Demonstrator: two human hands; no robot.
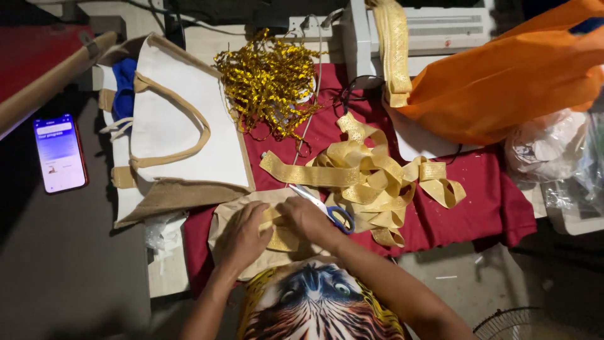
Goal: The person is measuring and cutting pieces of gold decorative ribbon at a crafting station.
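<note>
Gold ribbon piece (281,234) lay flat on a beige cloth (221,221) at the near edge of the table, directly below the camera and just above a printed shirt (318,302). Pressed down on its left part by the left hand (242,236), fingers close together and curved over the ribbon. Covered on its right part by the right hand (308,219), fingers bent downward onto the ribbon; whether pinching it or only pressing could not be told. Hands nearly touching each other over the strip.

Just beside the right hand, touching its far edge: scissors (327,209) with pale blades and a blue handle, lying on the beige cloth and pointing up-left. Further out, on a dark red cloth (478,195): a loose heap of wide gold ribbon (371,179), loops trailing to the right. To the left, a white tote bag (182,126) with tan handles and tan trim, lying flat, something blue showing at its far-left side. Well apart at the far left, on a dark surface: a phone (60,153) with a lit screen.

Beyond the ribbon heap, a tangle of curled metallic gold ribbon (270,82). At the far right, an orange bag (509,75), and below it crumpled clear plastic (553,151).
</note>
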